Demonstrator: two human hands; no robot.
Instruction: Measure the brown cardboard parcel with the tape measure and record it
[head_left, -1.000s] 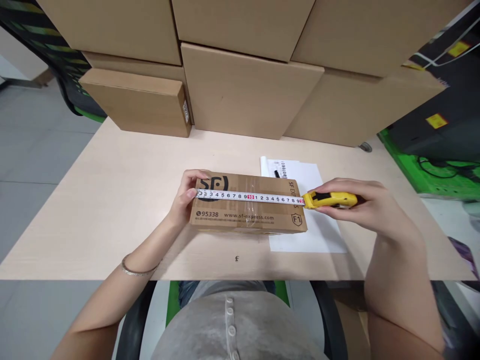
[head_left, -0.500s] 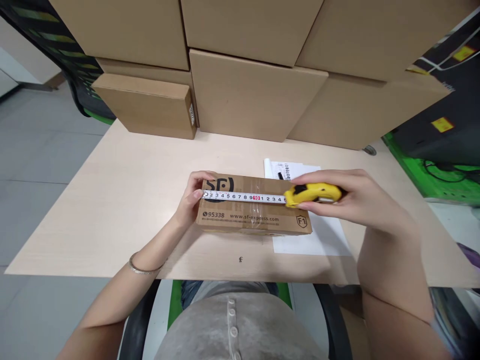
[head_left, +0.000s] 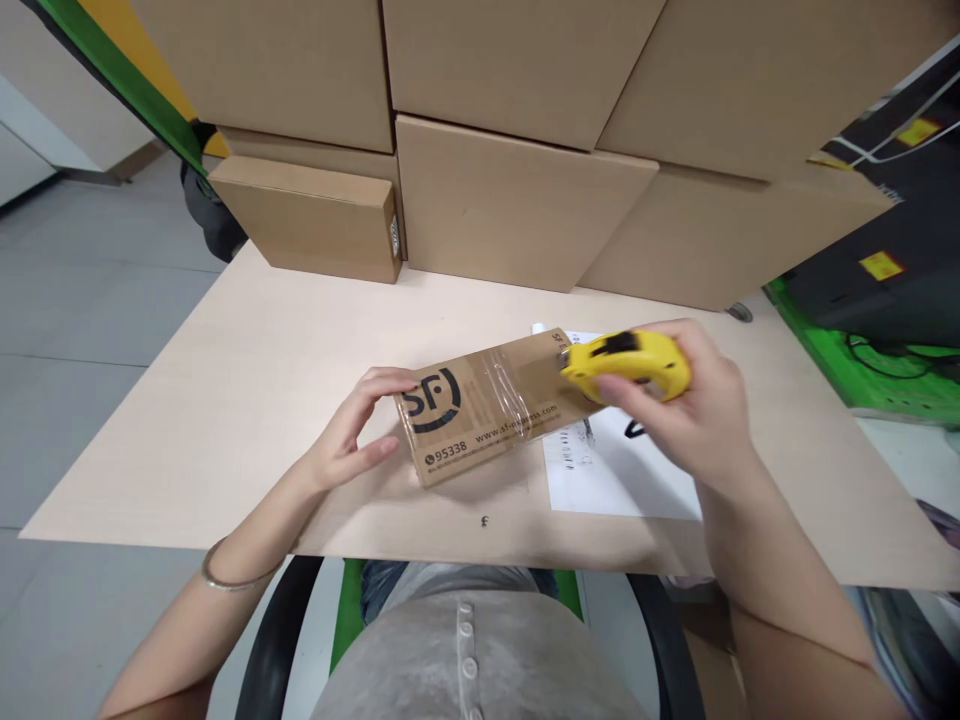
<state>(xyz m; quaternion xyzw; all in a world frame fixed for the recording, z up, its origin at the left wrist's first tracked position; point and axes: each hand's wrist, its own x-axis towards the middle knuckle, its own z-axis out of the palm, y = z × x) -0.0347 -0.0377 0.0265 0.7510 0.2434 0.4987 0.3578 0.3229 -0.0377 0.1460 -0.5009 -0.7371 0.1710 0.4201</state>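
Note:
My right hand (head_left: 705, 400) is wrapped round a yellow tape measure (head_left: 630, 362), held over the right end of a small cardboard box (head_left: 480, 405). No long blade shows out of its case. The box carries a black SF logo and clear tape, and sits at an angle, its right end farther from me. My left hand (head_left: 352, 430) is open at the box's left end. Its fingertips touch the far left corner, while the thumb stands apart from the box. Under the right end is a white paper sheet (head_left: 622, 480) with writing, partly hidden.
Large cardboard boxes (head_left: 517, 210) form a wall along the table's back. A flatter cardboard box (head_left: 300, 220) stands at the back left of the wooden table (head_left: 225, 420). At the right is a dark machine (head_left: 855, 270) on a green surface.
The tape blade that lay across the box has gone back into its case. The box has turned, its right end moving away from me. My left thumb has come off it.

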